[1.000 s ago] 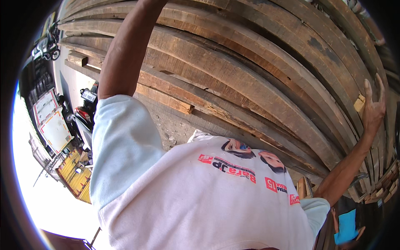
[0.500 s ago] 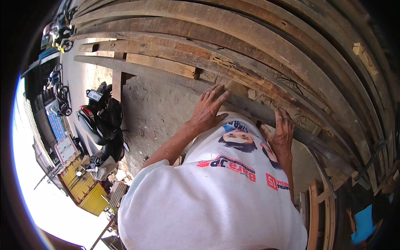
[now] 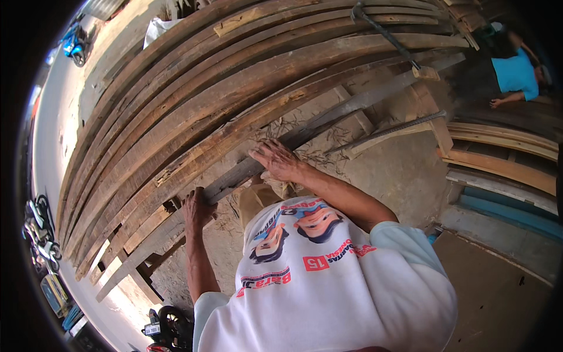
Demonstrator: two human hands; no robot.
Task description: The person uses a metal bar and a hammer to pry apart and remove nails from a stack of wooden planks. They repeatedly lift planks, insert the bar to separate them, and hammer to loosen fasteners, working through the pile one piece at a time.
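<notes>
A long grey weathered wooden beam lies crosswise in front of me, nearest of a row of beams. My left hand is closed over its left part, fingers on the far side and thumb on the near side. My right hand is closed over the same beam farther right, its fingers bent across the top. Just beyond my hands, a rough brown beam with splintered edges runs alongside. My trousers show below the beam, between the two hands.
Several long beams lie side by side beyond. A dark hammer-like tool rests across their right end. A ribbed metal bar lies at right. A person in a blue shirt is at far right; a motorcycle stands at lower left.
My view has swung to the right, bringing the tool, the metal bar and more of the person in blue into sight. Both hands stay on the grey beam.
</notes>
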